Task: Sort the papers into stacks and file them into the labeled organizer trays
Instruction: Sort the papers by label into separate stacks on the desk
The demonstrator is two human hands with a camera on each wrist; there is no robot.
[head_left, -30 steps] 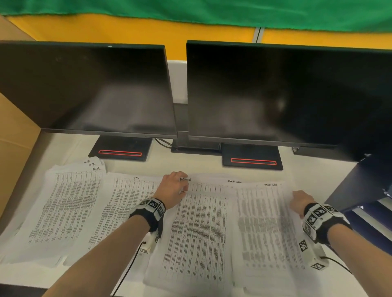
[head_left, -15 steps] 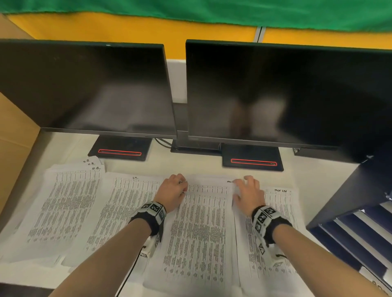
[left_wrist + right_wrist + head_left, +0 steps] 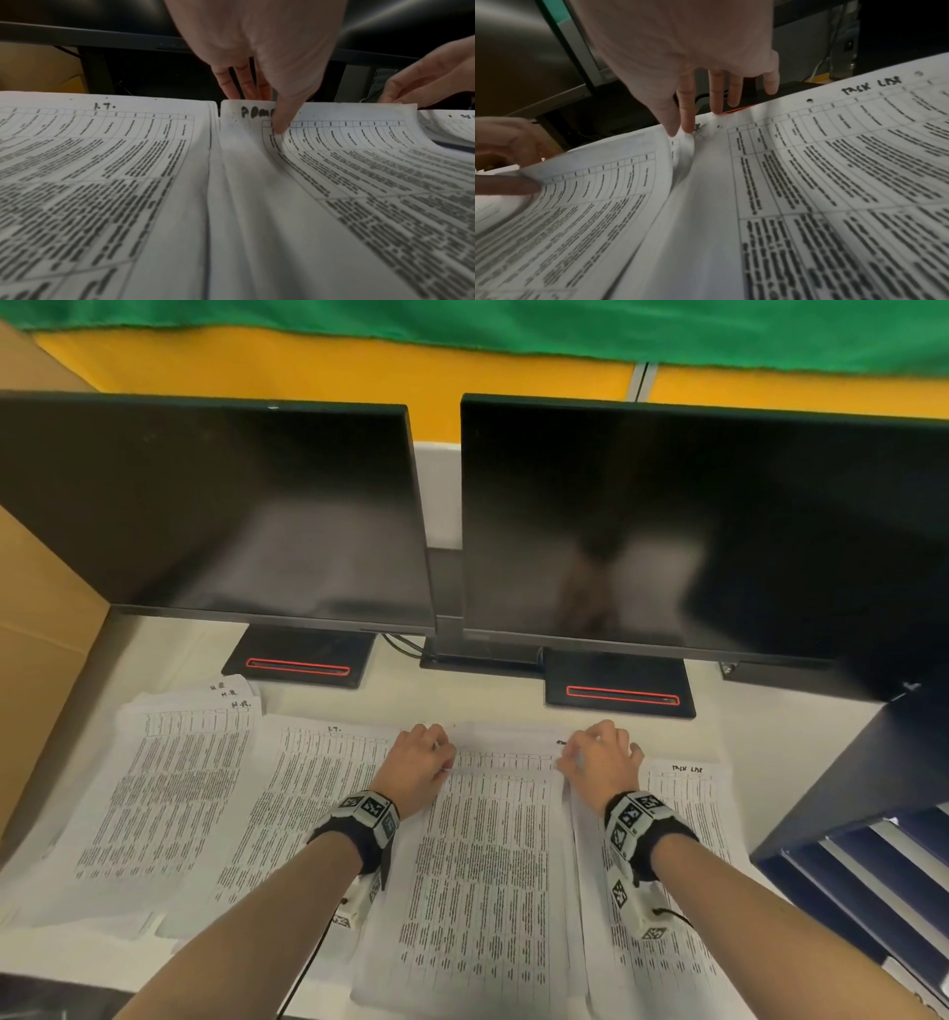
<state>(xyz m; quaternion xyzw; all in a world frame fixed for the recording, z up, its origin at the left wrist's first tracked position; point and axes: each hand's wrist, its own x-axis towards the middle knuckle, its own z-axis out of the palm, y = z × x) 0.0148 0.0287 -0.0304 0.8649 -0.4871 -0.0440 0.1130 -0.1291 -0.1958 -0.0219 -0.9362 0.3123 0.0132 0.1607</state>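
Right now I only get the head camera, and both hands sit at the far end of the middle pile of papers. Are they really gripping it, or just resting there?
Observer: Gripping. In the left wrist view the left hand pinches the middle stack at its far left corner, thumb on top and fingers behind the edge.
Operator: Is anything written on that corner?
Observer: Yes, handwritten letters, roughly "PDM". The thumb covers the rest.
Operator: And the other hand?
Observer: In the right wrist view the right hand pinches the far right corner between thumb and forefinger. That edge bows up off the right-hand stack beside it.
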